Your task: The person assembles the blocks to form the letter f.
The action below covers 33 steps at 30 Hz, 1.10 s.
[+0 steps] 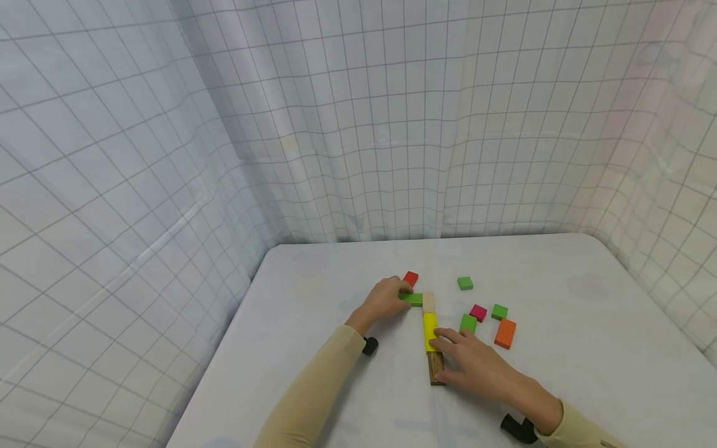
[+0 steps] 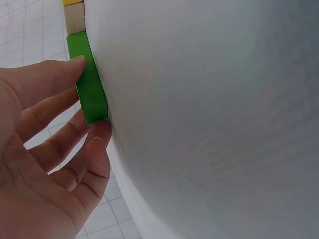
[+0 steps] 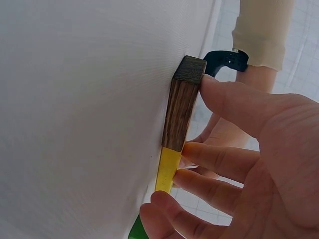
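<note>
My left hand [image 1: 384, 297] pinches a flat green block [image 1: 415, 300]. In the left wrist view its thumb lies on the block's face, with other fingers behind and at the end. That block's far end meets a pale wooden block [image 1: 428, 302], the top of a straight row running toward me. Below it in the row come a yellow block [image 1: 429, 322] and a dark brown wood-grained block [image 1: 435, 367]. My right hand [image 1: 476, 366] rests along the row's right side. The right wrist view shows its thumb at the brown block [image 3: 179, 112] and extended fingers touching the yellow block [image 3: 168, 167].
A red block [image 1: 411, 277] lies just beyond my left hand. To the right are several loose blocks: small green blocks [image 1: 465, 283], a pink block [image 1: 478, 312] and an orange block [image 1: 505, 333]. Grid-patterned white curtains [image 1: 358, 155] surround the white table [image 1: 582, 348].
</note>
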Tool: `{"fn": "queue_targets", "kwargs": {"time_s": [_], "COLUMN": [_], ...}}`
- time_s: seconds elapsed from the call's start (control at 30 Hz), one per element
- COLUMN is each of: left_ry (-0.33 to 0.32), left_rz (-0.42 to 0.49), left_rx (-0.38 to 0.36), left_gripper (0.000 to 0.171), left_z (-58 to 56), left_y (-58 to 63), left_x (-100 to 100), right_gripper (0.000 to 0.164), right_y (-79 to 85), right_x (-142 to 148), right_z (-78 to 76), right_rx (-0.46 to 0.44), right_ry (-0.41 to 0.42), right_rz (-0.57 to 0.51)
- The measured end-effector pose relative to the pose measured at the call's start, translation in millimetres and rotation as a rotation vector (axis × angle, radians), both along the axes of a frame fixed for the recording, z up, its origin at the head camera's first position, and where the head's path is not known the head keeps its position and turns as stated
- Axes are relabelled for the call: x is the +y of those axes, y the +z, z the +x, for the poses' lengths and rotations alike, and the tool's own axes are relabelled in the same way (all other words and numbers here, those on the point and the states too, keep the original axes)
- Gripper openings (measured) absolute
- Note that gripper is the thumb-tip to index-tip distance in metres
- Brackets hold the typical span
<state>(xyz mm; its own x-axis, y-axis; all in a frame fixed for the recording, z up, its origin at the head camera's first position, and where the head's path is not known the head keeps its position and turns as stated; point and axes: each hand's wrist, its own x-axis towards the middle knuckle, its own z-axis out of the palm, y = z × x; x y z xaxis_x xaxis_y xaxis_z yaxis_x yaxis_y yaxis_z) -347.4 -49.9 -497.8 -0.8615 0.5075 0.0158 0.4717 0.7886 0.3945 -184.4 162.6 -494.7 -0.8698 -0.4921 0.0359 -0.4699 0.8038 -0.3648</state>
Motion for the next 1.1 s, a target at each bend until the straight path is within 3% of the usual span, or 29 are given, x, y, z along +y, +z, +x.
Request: {"fn": "queue_targets", "kwargs": {"time_s": [0.77, 0.93, 1.1], "left_ry": [0.006, 0.0, -0.011], "left_rz": [0.023, 0.027, 0.017], "left_rx": [-0.008, -0.022, -0.011], "left_gripper": [0.034, 0.036, 0.038], "left_z": [3.8, 6.5, 11.1], "left_y": [2.5, 3.2, 5.7], "left_x": [0.8, -0.1, -2.2], "right_gripper": [0.06, 0.056, 0.049], "right_y": [0.6, 3.5, 14.1], "right_x": [0.0, 0.1, 3.7], "right_z": [-2.2, -5.7, -16.8], "right_rx": [-0.004, 0.052, 0.169], "right_ry": [0.002, -0.04, -0.064], "right_rz": [-0.03, -0.07, -0.128]}}
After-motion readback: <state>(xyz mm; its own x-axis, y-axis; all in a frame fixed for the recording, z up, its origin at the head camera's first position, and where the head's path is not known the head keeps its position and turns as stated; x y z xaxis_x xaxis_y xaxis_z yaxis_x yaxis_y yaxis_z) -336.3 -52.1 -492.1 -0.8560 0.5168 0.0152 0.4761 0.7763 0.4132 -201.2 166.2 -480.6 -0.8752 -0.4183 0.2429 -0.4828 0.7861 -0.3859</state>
